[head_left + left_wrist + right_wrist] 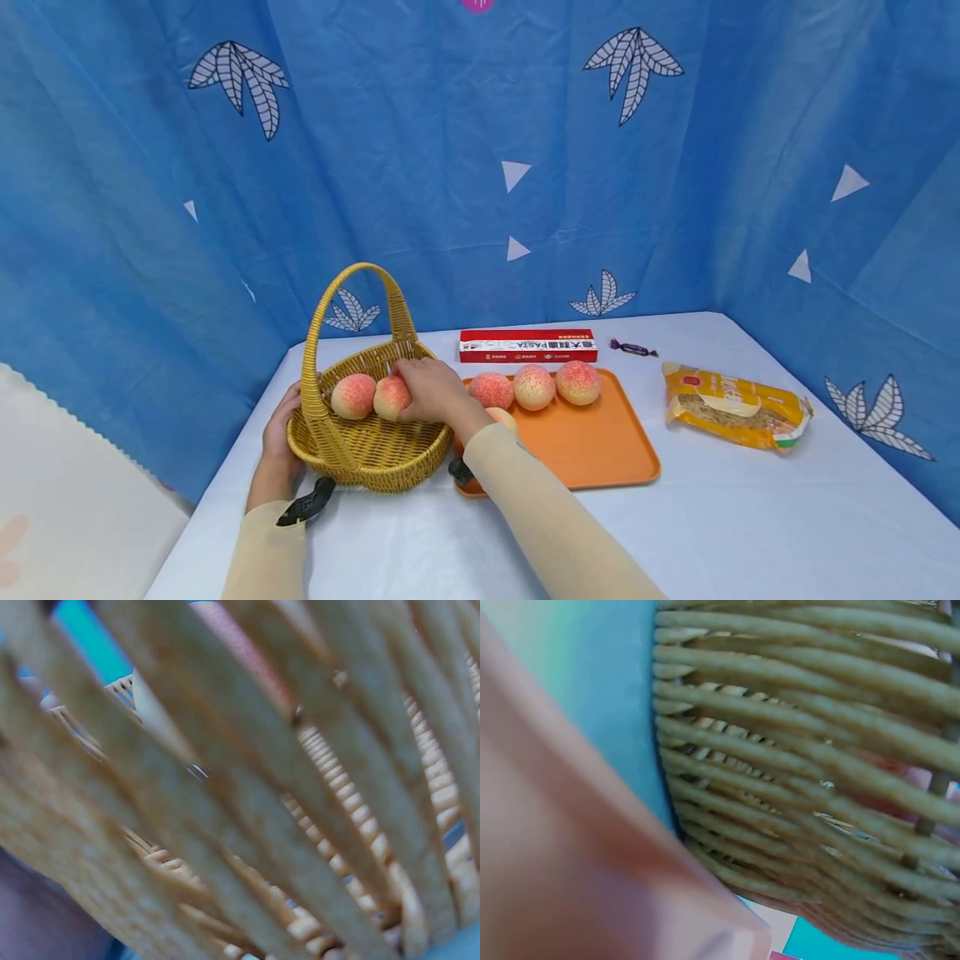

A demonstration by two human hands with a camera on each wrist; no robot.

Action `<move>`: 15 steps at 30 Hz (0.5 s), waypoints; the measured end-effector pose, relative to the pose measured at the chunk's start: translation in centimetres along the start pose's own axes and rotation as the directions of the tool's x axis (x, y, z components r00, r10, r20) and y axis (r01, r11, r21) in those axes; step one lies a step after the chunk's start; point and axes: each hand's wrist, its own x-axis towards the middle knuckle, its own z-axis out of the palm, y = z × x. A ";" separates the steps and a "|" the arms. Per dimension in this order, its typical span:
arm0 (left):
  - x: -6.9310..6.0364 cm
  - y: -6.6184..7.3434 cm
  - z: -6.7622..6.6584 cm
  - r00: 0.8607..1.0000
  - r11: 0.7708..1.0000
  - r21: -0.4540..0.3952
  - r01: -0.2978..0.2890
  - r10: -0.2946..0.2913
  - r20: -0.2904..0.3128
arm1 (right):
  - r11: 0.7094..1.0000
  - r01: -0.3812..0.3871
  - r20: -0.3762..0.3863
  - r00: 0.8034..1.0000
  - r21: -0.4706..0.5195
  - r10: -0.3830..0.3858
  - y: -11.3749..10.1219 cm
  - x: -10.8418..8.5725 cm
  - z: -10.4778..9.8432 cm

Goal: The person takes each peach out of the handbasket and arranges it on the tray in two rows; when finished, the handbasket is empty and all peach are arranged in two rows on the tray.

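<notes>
A yellow wicker basket (397, 477) with a tall arched handle stands at the left of the table. My left hand (280, 432) grips its left side; the fingers are partly hidden by the weave. Inside, one peach (352, 396) lies toward the left. Reaching over the right rim, my right hand (435, 390) holds a second peach (391, 399) beside the first, with the fingertips over its top. The basket's woven wall (247, 802) fills most of the left wrist view. In the right wrist view, the wall (795, 750) is close up and the held peach is mostly hidden.
Just right of the basket lies an orange tray (592, 450) bearing several peaches (534, 387), partly covered by my right arm. Behind it is a red pasta box (528, 346), with a purple-wrapped candy (633, 347) alongside. A yellow food bag (735, 407) lies farther right.
</notes>
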 end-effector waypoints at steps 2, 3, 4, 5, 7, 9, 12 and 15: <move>0.0 0.0 -0.1 1.000 1.000 -0.005 -0.006 0.006 0.010 | 1.000 0.003 -0.008 1.000 0.023 -0.003 0.0 0.0 0.1; 0.0 0.0 -0.2 1.000 1.000 -0.008 -0.009 0.009 0.013 | 0.999 0.005 -0.014 1.000 0.034 -0.004 0.0 -0.1 0.1; -0.1 0.0 -0.3 1.000 1.000 -0.011 -0.011 0.011 0.014 | 0.999 0.007 -0.020 1.000 0.046 -0.006 0.0 -0.1 0.1; -0.1 0.0 -0.3 1.000 1.000 -0.012 -0.014 0.014 0.016 | 0.999 0.009 -0.027 1.000 0.051 -0.008 -0.1 -0.2 0.1; 0.0 0.0 -0.4 1.000 1.000 -0.009 -0.016 0.016 0.018 | 0.998 0.015 -0.044 0.999 0.064 -0.012 -0.1 -0.3 0.1; 0.0 0.0 -0.6 1.000 1.000 -0.016 -0.008 0.009 0.007 | 0.997 0.017 -0.059 0.998 0.078 -0.013 -0.2 -0.5 0.2; 0.0 0.1 -0.7 1.000 1.000 -0.017 0.007 -0.007 -0.005 | 0.996 0.029 -0.081 0.996 0.088 -0.021 -0.4 -0.8 0.3; 0.1 0.1 -0.9 1.000 1.000 -0.018 0.017 -0.018 -0.013 | 0.996 0.044 -0.106 0.994 0.072 -0.036 -0.6 -1.1 0.6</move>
